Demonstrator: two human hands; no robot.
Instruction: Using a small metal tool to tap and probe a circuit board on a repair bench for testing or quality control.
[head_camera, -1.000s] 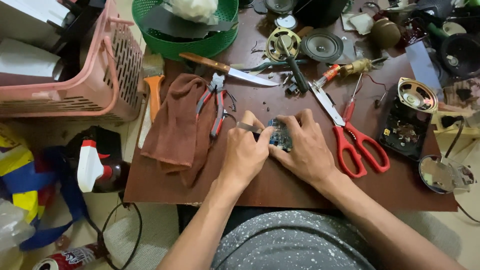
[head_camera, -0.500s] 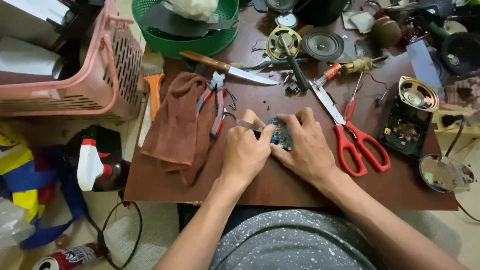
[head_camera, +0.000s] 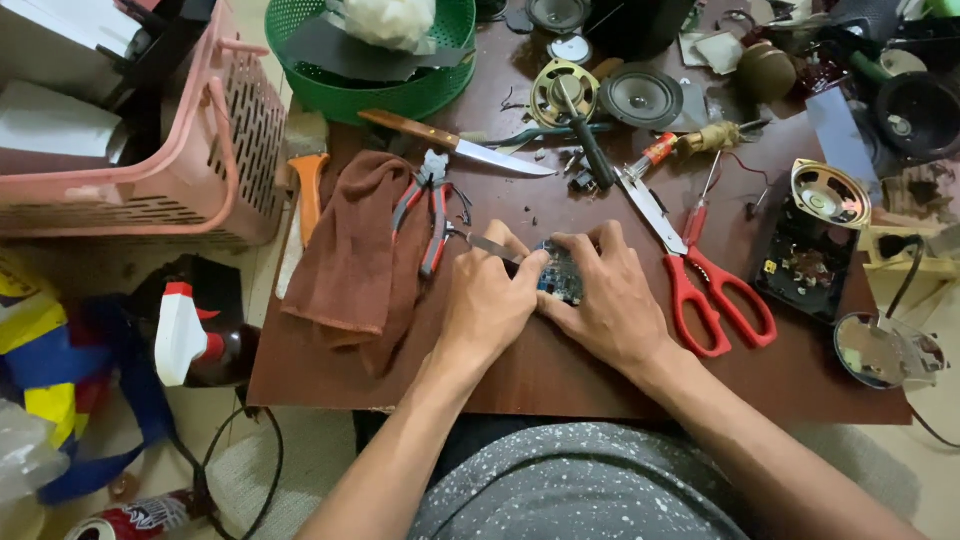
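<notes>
Circuit board (head_camera: 562, 277), small, blue-green, flat on brown tabletop (head_camera: 560, 370) near centre, mostly hidden under both hands. Left hand (head_camera: 487, 305) closed around thin metal tool (head_camera: 488, 245), tip angled down at board's left edge. Right hand (head_camera: 610, 300) pressed on board from right, fingers (head_camera: 583, 247) curled over top edge, pinning it down; not lifted.

Board likely light, stiff, brittle at solder joints and small parts; prone to skating on smooth wood unless pinned. Best held by bare edges, not component side. Slip of tool tip could gouge traces or nick right fingertips, which sit just beside it.

Room tight. Red-handled pliers (head_camera: 432, 205) just left of tool, touching brown cloth (head_camera: 358, 250). Red scissors (head_camera: 700, 285) just right of right hand. Knife (head_camera: 455, 143) with wooden handle behind, blade pointing right. Screwdriver (head_camera: 585, 135) lying across speaker frame (head_camera: 560, 92) further back. Black housing (head_camera: 805, 265) with gold speaker (head_camera: 830, 193) near right edge. Green basket (head_camera: 370, 85) and pink basket (head_camera: 150, 130) at back left. Open strip of table only toward near edge, between wrists and body.
</notes>
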